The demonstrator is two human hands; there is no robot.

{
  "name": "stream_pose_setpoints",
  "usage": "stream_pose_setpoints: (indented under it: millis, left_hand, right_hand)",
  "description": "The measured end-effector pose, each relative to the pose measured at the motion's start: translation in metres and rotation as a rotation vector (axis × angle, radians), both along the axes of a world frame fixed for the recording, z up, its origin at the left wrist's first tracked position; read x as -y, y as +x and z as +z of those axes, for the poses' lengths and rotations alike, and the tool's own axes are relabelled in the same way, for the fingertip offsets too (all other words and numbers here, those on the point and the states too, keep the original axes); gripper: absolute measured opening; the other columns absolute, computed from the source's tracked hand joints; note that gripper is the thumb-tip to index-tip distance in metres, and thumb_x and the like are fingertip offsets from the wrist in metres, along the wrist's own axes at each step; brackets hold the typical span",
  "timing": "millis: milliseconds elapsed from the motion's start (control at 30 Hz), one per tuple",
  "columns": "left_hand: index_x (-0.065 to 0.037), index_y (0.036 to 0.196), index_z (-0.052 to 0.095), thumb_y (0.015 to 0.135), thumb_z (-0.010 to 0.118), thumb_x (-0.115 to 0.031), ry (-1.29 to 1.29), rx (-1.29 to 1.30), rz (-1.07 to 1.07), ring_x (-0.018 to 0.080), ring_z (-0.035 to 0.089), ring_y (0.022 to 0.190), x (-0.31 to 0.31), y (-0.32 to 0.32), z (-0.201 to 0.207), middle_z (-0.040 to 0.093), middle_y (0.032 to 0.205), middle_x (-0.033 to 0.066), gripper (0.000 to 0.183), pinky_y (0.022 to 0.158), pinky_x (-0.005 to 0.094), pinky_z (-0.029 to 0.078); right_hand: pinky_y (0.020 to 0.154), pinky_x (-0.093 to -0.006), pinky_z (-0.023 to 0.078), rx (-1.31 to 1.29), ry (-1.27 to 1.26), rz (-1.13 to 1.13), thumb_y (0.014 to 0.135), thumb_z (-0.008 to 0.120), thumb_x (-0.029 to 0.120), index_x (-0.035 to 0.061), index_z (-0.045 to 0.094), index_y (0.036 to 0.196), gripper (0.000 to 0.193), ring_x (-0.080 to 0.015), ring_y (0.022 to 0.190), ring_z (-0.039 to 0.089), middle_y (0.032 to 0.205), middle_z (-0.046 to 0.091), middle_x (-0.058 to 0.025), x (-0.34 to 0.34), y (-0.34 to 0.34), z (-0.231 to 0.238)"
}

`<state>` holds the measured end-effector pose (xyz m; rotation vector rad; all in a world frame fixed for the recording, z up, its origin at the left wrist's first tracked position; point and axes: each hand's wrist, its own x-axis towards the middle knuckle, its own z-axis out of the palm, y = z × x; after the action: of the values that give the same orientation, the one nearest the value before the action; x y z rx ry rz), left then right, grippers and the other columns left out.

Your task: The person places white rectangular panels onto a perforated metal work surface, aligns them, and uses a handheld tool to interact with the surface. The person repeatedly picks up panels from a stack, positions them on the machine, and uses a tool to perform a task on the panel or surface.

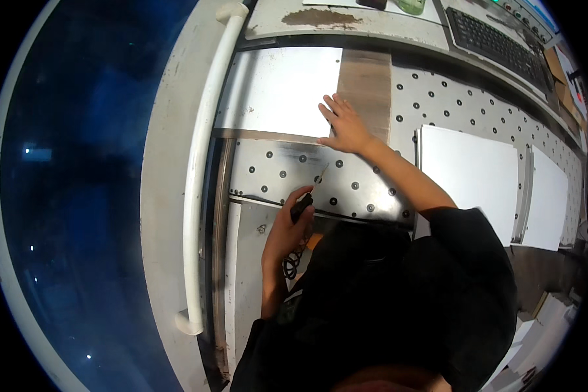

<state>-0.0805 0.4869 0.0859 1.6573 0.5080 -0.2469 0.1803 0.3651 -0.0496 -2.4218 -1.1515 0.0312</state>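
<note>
Fingers of the left hand [293, 219] clench a dark-handled tool [305, 201], tip on the perforated counter [346, 189], while the right hand [343, 125] lies flat, open, on a white sheet [277, 91] beyond; two more sheets [470, 173] wait aside, seemingly untouched.

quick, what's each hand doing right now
left hand: closed around a dark-handled tool, tip on the metal plate
right hand: open, flat on the white sheet
</note>
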Motion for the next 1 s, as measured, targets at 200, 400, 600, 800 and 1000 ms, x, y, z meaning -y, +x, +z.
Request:
stream_pose_setpoints:
  millis: [200, 400, 600, 800, 1000]
  left_hand:
    - [-0.011, 0.143, 0.052, 0.103, 0.060, -0.022, 0.001, -0.016, -0.058, 0.0090, 0.052, 0.063, 0.016, 0.022, -0.003, 0.056, 0.077, 0.0009, 0.043, 0.060, 0.0266, 0.044]
    - [-0.010, 0.143, 0.051, 0.102, 0.059, -0.024, 0.059, -0.100, -0.290, 0.0087, 0.050, 0.060, 0.035, 0.051, 0.004, 0.052, 0.071, -0.0012, 0.044, 0.058, 0.0263, 0.041]
    - [-0.014, 0.142, 0.052, 0.102, 0.061, -0.024, 0.024, -0.118, -0.446, 0.0087, 0.049, 0.059, 0.028, 0.059, 0.016, 0.050, 0.070, -0.0018, 0.042, 0.057, 0.0268, 0.039]
    - [-0.015, 0.143, 0.049, 0.103, 0.057, -0.031, 0.534, -0.194, -0.257, 0.0296, 0.071, 0.085, -0.022, 0.039, 0.028, 0.071, 0.099, 0.0210, 0.044, 0.079, 0.0411, 0.053]
    - [-0.010, 0.140, 0.052, 0.103, 0.058, -0.041, 0.841, -0.105, 0.097, 0.0132, 0.052, 0.052, -0.088, 0.005, 0.006, 0.054, 0.061, 0.0047, 0.048, 0.051, 0.0311, 0.043]
  right_hand:
    - [0.124, -0.0510, 0.024, -0.132, 0.037, 0.005, 0.073, 0.085, 0.037, 0.0031, 0.041, 0.150, 0.095, -0.0380, 0.150, 0.028, 0.159, 0.036, -0.0194, 0.076, -0.042, 0.025]
    - [0.126, -0.0468, 0.021, -0.316, 0.036, -0.078, 0.071, 0.088, 0.026, 0.0024, 0.028, 0.154, 0.106, -0.0375, 0.148, 0.032, 0.154, 0.040, -0.0250, 0.131, -0.062, 0.045]
    - [0.127, -0.0463, 0.018, -0.343, 0.046, -0.060, 0.072, 0.088, 0.025, 0.0048, 0.022, 0.158, 0.110, -0.0364, 0.150, 0.030, 0.156, 0.038, -0.0254, 0.139, -0.063, 0.046]
    - [0.127, -0.0475, 0.017, -0.369, 0.019, -0.078, 0.072, 0.089, 0.024, 0.0089, 0.029, 0.157, 0.106, -0.0330, 0.153, 0.025, 0.163, 0.031, -0.0147, 0.139, -0.064, 0.048]
    - [0.128, -0.0481, 0.016, -0.366, 0.016, -0.059, 0.073, 0.088, 0.024, 0.0110, 0.036, 0.155, 0.098, -0.0318, 0.154, 0.022, 0.166, 0.027, -0.0113, 0.136, -0.064, 0.047]
